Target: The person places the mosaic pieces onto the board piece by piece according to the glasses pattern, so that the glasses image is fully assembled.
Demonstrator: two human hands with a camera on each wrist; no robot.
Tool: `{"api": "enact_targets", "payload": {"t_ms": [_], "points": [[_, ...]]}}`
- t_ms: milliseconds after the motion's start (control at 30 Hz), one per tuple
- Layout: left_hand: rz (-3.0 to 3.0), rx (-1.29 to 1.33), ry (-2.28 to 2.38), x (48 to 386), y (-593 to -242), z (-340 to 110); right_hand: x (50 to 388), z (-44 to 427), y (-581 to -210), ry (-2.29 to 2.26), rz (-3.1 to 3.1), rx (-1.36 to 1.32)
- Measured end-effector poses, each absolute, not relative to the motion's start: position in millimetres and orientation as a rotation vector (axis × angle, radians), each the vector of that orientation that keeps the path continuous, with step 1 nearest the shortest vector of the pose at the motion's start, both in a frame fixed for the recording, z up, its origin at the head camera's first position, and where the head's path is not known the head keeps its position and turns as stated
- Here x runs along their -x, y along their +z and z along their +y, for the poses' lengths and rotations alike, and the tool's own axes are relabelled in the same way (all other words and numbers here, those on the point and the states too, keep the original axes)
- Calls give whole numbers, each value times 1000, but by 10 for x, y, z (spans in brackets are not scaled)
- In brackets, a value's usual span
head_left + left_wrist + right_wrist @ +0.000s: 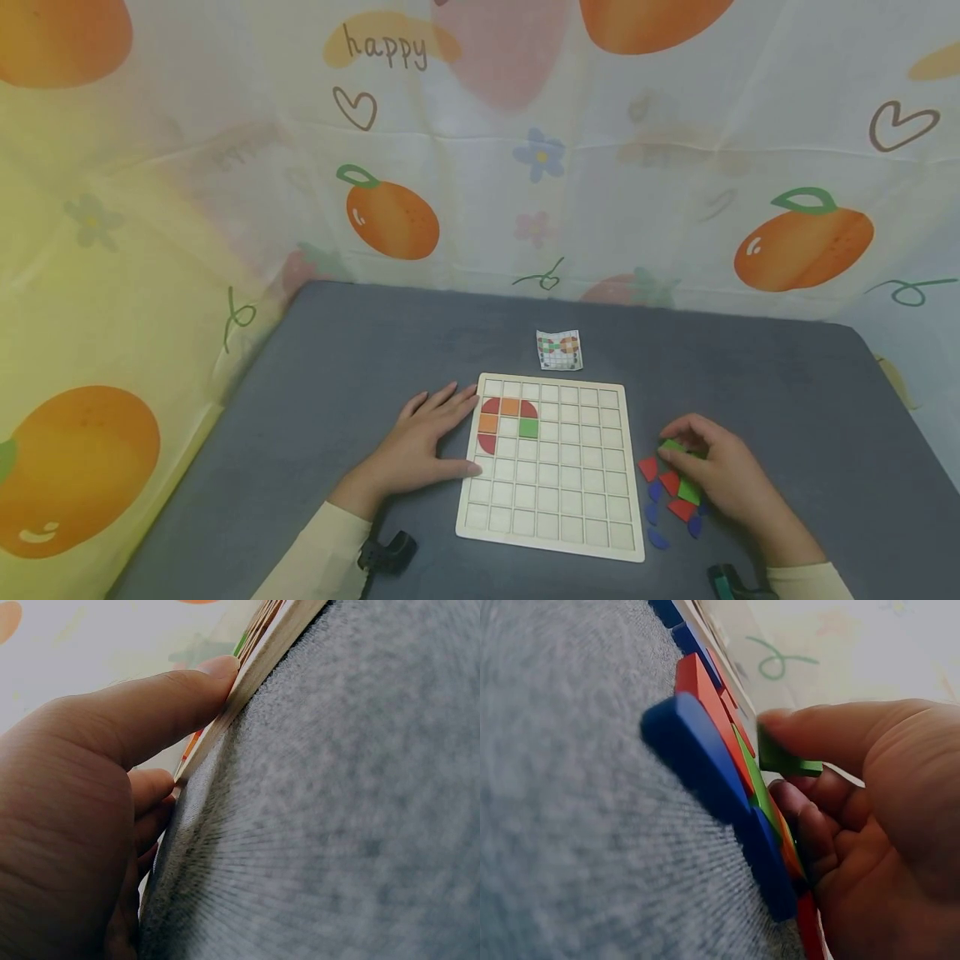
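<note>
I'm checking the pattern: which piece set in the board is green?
The green square on the board, directly below its rightmost red quarter-circle; the other five set pieces are red or orange.

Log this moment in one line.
left hand: touching pale square wooden grid board | right hand: pinching flat green piece | flat blue pieces: loose, right of board

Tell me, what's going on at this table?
A person's right hand pinches a green piece over loose pieces beside a grid board, while the left hand touches the board's left edge. Six pieces sit toward its far left corner; most of the board is bare. A printed card lies beyond it.
</note>
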State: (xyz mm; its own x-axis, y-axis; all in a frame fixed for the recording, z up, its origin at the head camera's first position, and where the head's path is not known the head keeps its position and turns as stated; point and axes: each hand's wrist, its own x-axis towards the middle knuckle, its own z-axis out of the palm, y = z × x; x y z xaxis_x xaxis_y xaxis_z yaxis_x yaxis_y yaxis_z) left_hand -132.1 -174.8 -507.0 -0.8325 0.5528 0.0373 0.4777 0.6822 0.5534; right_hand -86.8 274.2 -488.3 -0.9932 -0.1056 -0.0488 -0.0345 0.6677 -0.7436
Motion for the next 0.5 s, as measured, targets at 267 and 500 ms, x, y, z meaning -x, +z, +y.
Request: {"api": "enact_targets", "payload": {"t_ms": [267,500], "points": [[2762,-852,848,1325,-5086,-1744,857,2681,-4851,-1336,2896,60],[2759,-845,852,1320,-5068,-1738,838,2561,-4764,-1463,2910,89]]}}
